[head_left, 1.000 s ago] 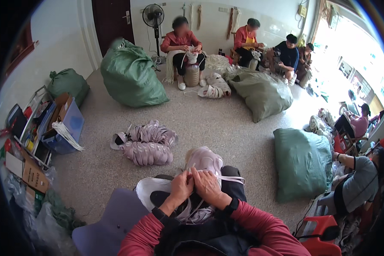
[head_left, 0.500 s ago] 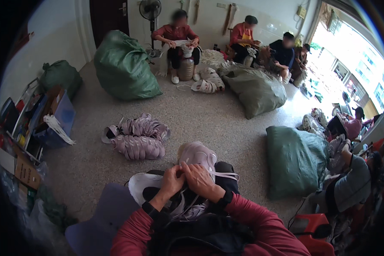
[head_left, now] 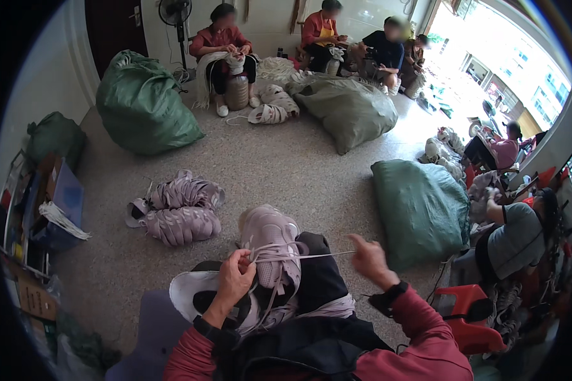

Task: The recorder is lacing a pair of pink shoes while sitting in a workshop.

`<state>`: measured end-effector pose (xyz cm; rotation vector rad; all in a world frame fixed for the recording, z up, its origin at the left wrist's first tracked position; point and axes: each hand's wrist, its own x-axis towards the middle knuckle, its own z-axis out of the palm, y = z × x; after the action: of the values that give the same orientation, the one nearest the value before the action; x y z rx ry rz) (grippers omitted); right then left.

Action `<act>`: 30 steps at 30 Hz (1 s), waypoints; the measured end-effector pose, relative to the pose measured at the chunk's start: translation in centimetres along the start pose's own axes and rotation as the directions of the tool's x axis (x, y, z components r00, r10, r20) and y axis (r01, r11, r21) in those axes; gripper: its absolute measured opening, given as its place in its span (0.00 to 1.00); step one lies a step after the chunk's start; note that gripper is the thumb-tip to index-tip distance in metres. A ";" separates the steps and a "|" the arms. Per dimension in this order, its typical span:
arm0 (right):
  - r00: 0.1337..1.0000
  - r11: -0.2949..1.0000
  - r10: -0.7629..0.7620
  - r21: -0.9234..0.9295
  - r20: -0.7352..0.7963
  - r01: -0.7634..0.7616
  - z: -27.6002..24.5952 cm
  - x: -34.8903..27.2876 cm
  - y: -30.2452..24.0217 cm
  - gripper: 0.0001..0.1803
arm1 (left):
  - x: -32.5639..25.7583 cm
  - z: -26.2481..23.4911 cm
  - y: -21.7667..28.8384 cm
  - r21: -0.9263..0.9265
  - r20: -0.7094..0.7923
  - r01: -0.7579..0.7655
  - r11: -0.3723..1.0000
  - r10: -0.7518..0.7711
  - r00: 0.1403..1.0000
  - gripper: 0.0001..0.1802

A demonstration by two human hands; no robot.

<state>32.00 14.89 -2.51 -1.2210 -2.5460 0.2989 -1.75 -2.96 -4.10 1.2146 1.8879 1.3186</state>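
A mauve sneaker (head_left: 270,230) rests toe-away on my lap, with a pale lace (head_left: 278,252) threaded across its front. At the shoe's left edge, my left hand (head_left: 236,279) is closed, thumb and fingertips pinched on the lacing. Out to the right, my right hand (head_left: 372,261) is closed on the lace and holds a length of it taut, away from the shoe. Another shoe, with a white rim (head_left: 185,293) and dark inside, lies beside my left wrist. More mauve shoe parts sit under my forearms, partly hidden.
Bundled mauve shoes (head_left: 183,209) lie on the floor ahead. Large green sacks (head_left: 147,105) (head_left: 421,213) and a grey-green sack (head_left: 349,111) stand around. A blue bin (head_left: 67,197) is left, a red stool (head_left: 467,311) right. Several people sit working along the back and right.
My right hand has left the shoe and moved right, drawing the lace out straight. My left hand stays at the shoe, now on its left edge. The view has shifted right.
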 end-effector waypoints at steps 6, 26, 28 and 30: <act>0.918 0.924 0.362 -0.194 0.164 -0.330 5.1 -13.8 17.5 0.24 | 0.7 1.3 0.4 0.146 0.017 -0.241 0.960 0.241 0.970 0.12; 0.991 0.807 -0.135 0.582 0.012 0.103 5.4 1.9 -9.9 0.18 | 0.9 0.6 1.8 0.108 0.086 -0.256 0.961 0.247 0.965 0.12; 0.978 0.571 -0.006 0.804 0.208 -0.167 5.1 2.5 -11.0 0.19 | 1.0 0.4 1.7 0.100 0.110 -0.238 0.966 0.227 0.968 0.13; 0.980 0.586 -0.053 0.800 0.191 -0.124 5.1 3.3 -12.0 0.19 | 1.1 0.4 1.7 0.098 0.130 -0.123 0.988 0.109 0.985 0.12</act>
<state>19.56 9.73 -2.93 -0.8646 -2.0376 1.4780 -1.33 -1.66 -2.64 1.4462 1.8422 1.1842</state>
